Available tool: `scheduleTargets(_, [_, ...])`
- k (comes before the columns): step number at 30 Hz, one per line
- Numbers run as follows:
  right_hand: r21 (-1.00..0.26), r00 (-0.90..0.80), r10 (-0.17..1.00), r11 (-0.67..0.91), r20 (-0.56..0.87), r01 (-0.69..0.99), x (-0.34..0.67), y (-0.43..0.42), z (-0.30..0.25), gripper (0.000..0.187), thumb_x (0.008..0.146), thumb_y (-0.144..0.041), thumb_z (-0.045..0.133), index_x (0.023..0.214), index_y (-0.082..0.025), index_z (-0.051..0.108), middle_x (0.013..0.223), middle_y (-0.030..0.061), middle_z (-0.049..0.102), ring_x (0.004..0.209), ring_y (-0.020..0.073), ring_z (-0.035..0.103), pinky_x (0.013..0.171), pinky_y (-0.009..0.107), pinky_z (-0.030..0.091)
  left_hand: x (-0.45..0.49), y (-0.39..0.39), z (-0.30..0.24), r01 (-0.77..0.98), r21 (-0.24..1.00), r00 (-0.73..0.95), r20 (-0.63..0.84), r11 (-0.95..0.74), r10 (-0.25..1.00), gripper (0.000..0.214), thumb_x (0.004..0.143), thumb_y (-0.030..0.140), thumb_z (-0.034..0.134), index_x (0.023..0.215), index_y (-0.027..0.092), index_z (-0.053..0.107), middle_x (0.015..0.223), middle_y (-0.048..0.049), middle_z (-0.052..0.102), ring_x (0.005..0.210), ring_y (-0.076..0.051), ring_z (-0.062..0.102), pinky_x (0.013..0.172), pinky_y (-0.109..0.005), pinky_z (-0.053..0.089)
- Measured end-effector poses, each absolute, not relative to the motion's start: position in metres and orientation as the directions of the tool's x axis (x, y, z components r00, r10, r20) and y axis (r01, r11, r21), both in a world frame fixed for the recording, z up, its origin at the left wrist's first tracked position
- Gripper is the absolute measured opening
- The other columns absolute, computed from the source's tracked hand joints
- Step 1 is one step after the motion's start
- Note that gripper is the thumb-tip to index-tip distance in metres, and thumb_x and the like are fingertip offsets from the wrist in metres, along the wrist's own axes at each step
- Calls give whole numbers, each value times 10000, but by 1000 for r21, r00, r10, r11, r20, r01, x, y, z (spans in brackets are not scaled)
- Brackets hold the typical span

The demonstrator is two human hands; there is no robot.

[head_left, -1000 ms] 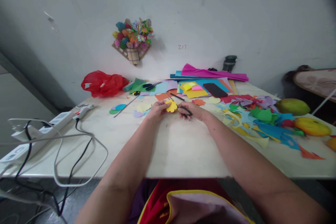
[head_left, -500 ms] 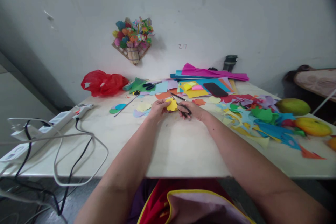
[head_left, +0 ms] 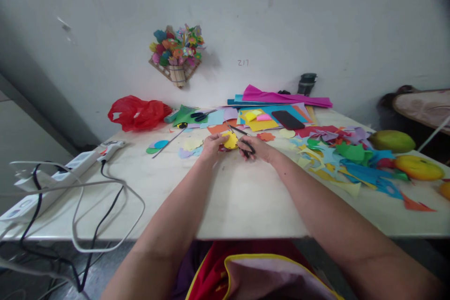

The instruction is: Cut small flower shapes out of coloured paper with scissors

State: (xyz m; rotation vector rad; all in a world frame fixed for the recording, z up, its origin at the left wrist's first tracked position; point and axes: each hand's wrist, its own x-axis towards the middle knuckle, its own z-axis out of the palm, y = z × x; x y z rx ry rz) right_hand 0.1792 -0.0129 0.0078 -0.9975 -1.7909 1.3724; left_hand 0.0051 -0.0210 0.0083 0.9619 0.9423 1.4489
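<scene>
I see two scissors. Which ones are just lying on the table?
The far scissors, lying on coloured paper near the red plastic bag, with no hand on them. The other scissors are in the right hand, at the yellow paper shape.

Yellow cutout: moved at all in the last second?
No. The yellow cutout keeps the same offset from the black phone. The left hand holds it, with the scissors in the right hand beside it.

A home craft corner: table (head_left: 246, 206) strewn with coloured paper scraps (head_left: 355, 164).
</scene>
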Motion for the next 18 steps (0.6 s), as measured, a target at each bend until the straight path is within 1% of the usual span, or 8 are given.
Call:
scheduleTargets(6, [-967, -475, 880, 142, 26, 210, 177, -18, 12, 237, 877, -358, 621, 756, -185, 514, 542, -41, 589, 383, 82, 547, 278, 167, 285, 7, -21, 7, -374, 923, -79, 67, -92, 995, 336, 442, 273, 861, 534, 147, 563, 534, -36, 622, 486, -146, 581, 470, -249, 431])
scheduleTargets(10, [-965, -462, 887, 139, 22, 220, 175, -21, 15, 221, 871, -332, 613, 738, -186, 514, 521, -45, 575, 367, 79, 525, 276, 166, 278, 8, -22, 9, -380, 921, -85, 60, -88, 995, 337, 448, 266, 862, 540, 149, 559, 529, -25, 607, 490, -150, 587, 484, -257, 450])
scheduleTargets(18, [-971, -457, 889, 123, 16, 205, 174, -16, 11, 227, 830, -370, 637, 758, -191, 517, 502, -53, 570, 355, 86, 515, 265, 172, 281, 10, -23, 11, -365, 927, -128, 40, -85, 991, 333, 489, 247, 843, 529, 156, 525, 519, -11, 581, 484, -144, 578, 475, -251, 441])
